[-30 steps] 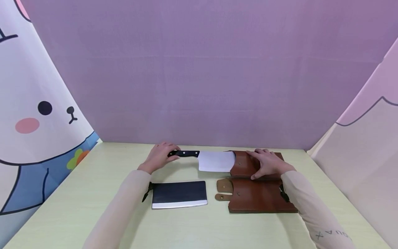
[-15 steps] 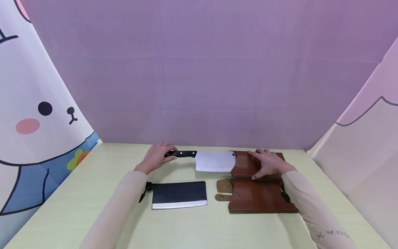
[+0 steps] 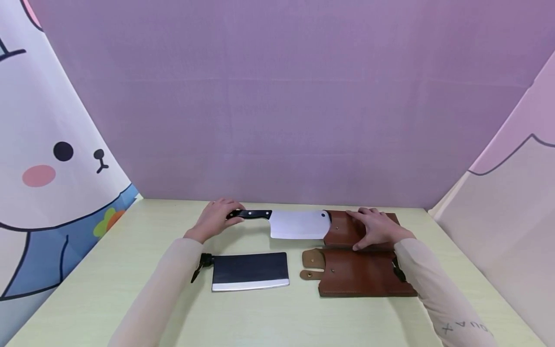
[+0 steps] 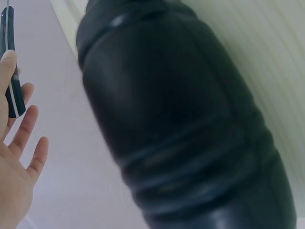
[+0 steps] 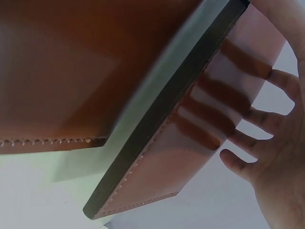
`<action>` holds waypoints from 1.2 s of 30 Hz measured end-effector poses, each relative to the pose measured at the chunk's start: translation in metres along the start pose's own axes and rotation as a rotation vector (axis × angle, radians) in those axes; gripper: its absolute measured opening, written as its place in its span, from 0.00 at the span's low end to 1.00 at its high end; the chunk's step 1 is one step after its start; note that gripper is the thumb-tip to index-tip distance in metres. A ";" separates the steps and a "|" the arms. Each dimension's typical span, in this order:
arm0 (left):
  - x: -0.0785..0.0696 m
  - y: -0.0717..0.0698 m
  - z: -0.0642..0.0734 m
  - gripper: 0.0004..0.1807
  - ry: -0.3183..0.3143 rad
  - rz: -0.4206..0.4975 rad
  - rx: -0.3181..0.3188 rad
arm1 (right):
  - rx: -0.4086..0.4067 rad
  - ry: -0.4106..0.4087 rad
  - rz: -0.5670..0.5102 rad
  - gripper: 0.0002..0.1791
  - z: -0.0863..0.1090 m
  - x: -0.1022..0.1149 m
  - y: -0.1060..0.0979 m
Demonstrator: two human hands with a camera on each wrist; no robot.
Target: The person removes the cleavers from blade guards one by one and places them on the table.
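Note:
In the head view a bright-bladed cleaver lies level at the back of the table. My left hand pinches the end of its black riveted handle between thumb and fingers. The blade's front end, with a small hole at its upper corner, is right at the mouth of a brown leather sheath. Across that sheath my right hand grips it, thumb at the near edge and fingers over the far edge. In the right wrist view the fingertips reach the sheath's edge.
Nearer the front lies a second cleaver with a dark blade. A second brown sheath with tan straps lies to its right, just in front of the gripped one. A purple cloth stands behind the table.
My left hand has drawn the bright cleaver leftward, so its front corner and hole now show outside the sheath. My right hand and the sheath have shifted very slightly right.

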State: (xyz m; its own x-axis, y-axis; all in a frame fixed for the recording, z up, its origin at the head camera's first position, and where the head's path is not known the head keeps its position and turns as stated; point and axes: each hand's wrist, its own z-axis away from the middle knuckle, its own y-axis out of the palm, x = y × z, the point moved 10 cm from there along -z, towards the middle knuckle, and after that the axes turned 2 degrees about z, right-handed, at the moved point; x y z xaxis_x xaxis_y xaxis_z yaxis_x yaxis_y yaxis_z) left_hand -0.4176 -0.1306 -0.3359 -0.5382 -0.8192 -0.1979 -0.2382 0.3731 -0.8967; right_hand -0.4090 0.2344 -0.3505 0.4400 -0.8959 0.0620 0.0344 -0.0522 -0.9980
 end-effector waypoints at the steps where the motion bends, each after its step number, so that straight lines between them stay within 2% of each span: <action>1: 0.000 0.000 0.000 0.16 -0.001 0.003 0.001 | -0.001 -0.001 0.000 0.55 0.000 0.000 0.000; 19: 0.010 -0.004 0.007 0.17 -0.016 -0.001 0.009 | -0.035 -0.034 0.016 0.54 0.002 0.000 -0.002; 36: 0.017 -0.011 0.013 0.16 -0.003 0.007 -0.008 | -0.038 -0.017 0.031 0.54 0.004 -0.008 -0.002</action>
State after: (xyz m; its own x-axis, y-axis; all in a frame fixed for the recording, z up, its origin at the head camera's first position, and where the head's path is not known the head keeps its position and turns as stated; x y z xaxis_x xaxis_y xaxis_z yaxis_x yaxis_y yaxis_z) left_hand -0.4141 -0.1545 -0.3346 -0.5376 -0.8179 -0.2051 -0.2408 0.3820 -0.8922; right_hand -0.4092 0.2429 -0.3494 0.4555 -0.8897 0.0304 -0.0133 -0.0410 -0.9991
